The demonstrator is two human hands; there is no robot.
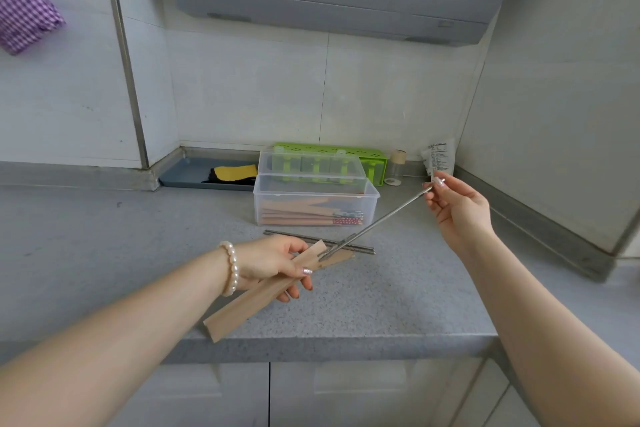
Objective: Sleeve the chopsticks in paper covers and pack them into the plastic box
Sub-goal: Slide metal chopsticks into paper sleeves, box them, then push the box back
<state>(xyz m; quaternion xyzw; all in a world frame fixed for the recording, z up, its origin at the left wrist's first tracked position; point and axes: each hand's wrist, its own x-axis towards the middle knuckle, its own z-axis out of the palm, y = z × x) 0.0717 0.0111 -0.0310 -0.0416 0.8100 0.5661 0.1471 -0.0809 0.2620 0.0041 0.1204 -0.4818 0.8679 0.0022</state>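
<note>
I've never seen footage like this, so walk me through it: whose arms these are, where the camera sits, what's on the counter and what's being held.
There is one picture, from a camera worn on a person's head, looking down at their own arms. The left hand grips a tan paper cover. The right hand pinches the far end of a metal chopstick, its tip at the cover's opening. On the grey counter lie more metal chopsticks and an open clear plastic box holding sleeved chopsticks. Behind it stands a green container.

even, soft daylight; faint shadows under the hands on the table (398, 305); wide-angle bending at the edges; slightly soft focus overall, no strong glare.
</note>
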